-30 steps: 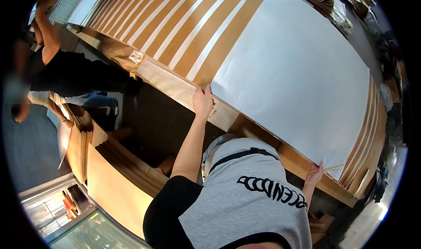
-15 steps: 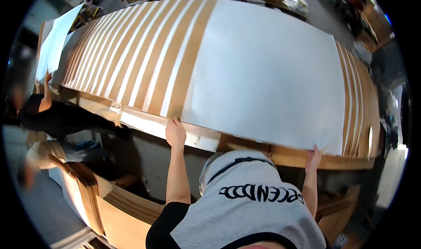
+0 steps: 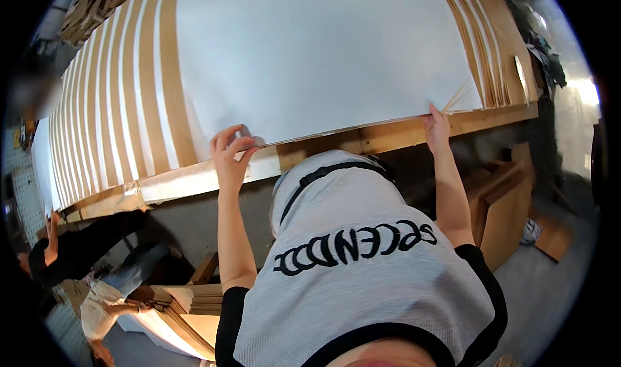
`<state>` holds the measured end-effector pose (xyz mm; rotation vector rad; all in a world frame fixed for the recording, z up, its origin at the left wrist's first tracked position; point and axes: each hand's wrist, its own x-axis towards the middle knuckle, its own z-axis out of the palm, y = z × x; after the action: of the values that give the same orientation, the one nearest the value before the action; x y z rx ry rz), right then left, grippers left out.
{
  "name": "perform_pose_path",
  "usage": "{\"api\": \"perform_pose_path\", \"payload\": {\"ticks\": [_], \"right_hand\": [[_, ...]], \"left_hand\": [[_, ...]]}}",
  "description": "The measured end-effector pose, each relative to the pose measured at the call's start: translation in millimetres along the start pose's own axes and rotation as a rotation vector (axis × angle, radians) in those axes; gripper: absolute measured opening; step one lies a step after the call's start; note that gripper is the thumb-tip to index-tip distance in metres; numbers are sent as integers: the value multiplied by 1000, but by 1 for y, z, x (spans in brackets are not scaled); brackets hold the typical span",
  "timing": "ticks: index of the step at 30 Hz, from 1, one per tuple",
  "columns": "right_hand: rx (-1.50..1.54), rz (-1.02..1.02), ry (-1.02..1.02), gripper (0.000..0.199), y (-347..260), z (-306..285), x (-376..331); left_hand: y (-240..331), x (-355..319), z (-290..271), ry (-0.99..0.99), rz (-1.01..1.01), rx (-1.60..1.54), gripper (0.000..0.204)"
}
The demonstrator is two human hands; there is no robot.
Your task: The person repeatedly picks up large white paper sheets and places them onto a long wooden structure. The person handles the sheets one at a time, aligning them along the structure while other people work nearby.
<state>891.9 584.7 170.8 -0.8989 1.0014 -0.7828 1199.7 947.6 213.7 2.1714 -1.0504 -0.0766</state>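
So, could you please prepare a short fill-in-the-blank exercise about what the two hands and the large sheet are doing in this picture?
1. The left hand and the right hand both grip the near edge of a large ____ sheet.
2. The sheet lies on a long table made of ____.
3. Left of the sheet, white and ____ strips alternate.
4. Under the table, at the left, lies a stack of brown ____.

Missing words: white; wood; brown; boards

white sheet (image 3: 323,50) top cut off by edge; co-worker (image 3: 77,257) partly cropped, blurred.
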Motion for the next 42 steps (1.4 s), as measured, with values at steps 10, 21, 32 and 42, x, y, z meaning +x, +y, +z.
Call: {"api": "perform_pose_path", "payload": {"ticks": [10,21,32,42], "right_hand": [[-140,72,-34,22,-18,9,-10],[-274,-13,216,31,-4,-33,15],[-161,13,169,30,0,-30,12],[-240,140,286,29,-24,-41,-3]], "left_hand": [[-3,-5,10,53,-15,-66,14],[-3,-1,12,31,14,-73,14],[-12,-6,14,47,28,-62,13],[-2,-7,21,31,10,-79,11]]}}
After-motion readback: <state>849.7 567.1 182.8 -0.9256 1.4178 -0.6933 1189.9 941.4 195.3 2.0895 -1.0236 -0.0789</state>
